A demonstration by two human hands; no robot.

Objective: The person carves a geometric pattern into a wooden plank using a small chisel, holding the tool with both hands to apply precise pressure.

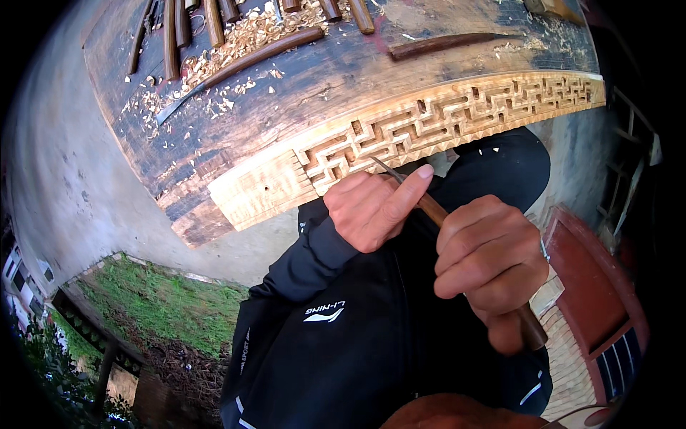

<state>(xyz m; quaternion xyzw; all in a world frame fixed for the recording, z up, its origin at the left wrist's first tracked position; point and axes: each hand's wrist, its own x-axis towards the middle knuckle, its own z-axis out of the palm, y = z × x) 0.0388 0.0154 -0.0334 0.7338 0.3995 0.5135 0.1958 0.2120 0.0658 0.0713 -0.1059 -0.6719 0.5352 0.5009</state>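
Note:
A carving chisel (431,209) with a dark wooden handle slants across the near edge of a long pale wooden board (264,187). My right hand (489,254) is wrapped round its handle, whose butt end sticks out below the fist. Closer to the blade, my left hand (371,209) is closed at the board's near edge, fingers curled and thumb laid along the chisel's shaft. The thin blade tip reaches the carved part of the board. Recessed, angular interlocking lines run along most of the board; its left end is plain. My left fingertips are hidden.
The board lies along the near side of a worn, dark-stained wooden table (250,118). A long chisel (243,64) and another dark-handled tool (450,46) lie beyond it. Several wooden tool handles (214,21) and curled wood shavings (268,28) are at the far edge. A reddish-brown seat (589,268) stands at right.

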